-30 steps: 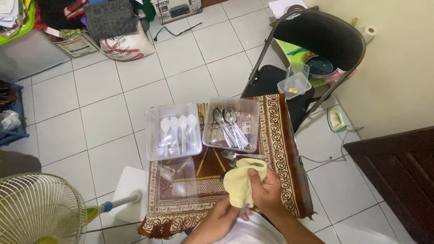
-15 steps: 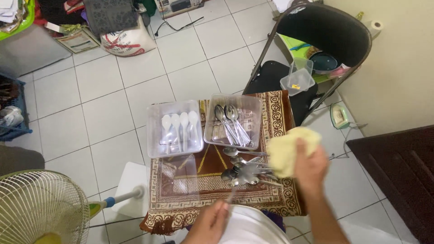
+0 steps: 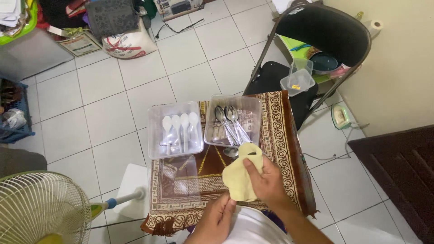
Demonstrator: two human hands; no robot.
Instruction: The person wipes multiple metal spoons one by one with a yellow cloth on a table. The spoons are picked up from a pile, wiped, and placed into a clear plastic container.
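Two hands, one yellow cloth, above a patterned tabletop.

The right hand [image 3: 266, 180] grips one yellow cloth [image 3: 242, 174], fingers closed around it; the left hand [image 3: 217, 217] touches the cloth's lower edge, fingers curled, and what it holds under the cloth cannot be told. Behind lie three clear trays: the left tray [image 3: 175, 129] holds four white plastic spoons [image 3: 181, 124], the right tray [image 3: 233, 119] holds metal spoons [image 3: 228, 117], at least two, and the near tray [image 3: 181, 174] sits beside the cloth.

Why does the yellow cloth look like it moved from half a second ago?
Yes. The yellow cloth went left, back over the rug, below the metal spoon tray.
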